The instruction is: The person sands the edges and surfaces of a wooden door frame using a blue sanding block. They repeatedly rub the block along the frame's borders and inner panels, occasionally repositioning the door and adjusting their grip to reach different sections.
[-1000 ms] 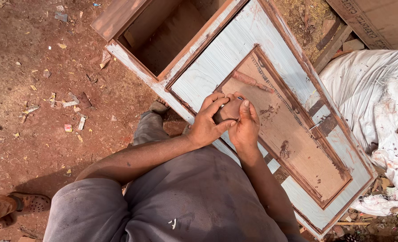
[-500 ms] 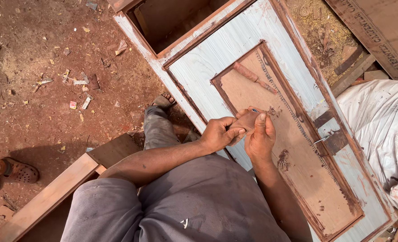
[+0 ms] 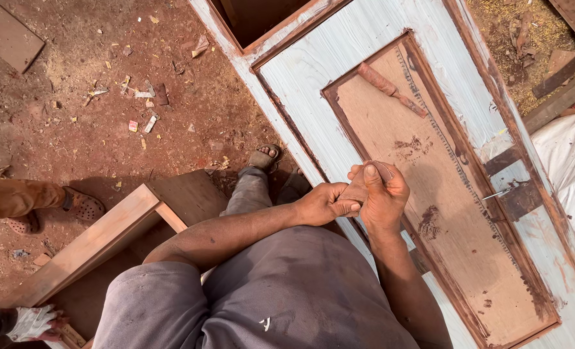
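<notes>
Both hands together over the near-left corner of the recessed brown panel (image 3: 430, 194). Left hand (image 3: 323, 203) pinches the near end of a small brown scrap (image 3: 355, 192), maybe sandpaper or a putty pad, can't tell which. Right hand (image 3: 383, 194) is wrapped round the same scrap, thumb up, fingers curled shut on it. So the scrap sits between the two hands, just above the panel edge, not pressed on the surface.

The panel is part of a pale grey-white door (image 3: 339, 84) lying flat under and beyond the hands.

Progress, as a judgement: reddish-brown filler is already worked along the panel's frame seams on the far and right sides, with a few smears just right of the right hand. Patches inside the panel look unsmoothed, so spreading or rubbing down seems partly done.

A brown stick-like tool (image 3: 391, 89) lies on the panel well beyond the hands, untouched. A timber frame (image 3: 100, 239) lies to the left of the left arm. Another person's sandalled foot (image 3: 80, 205) is further left.
</notes>
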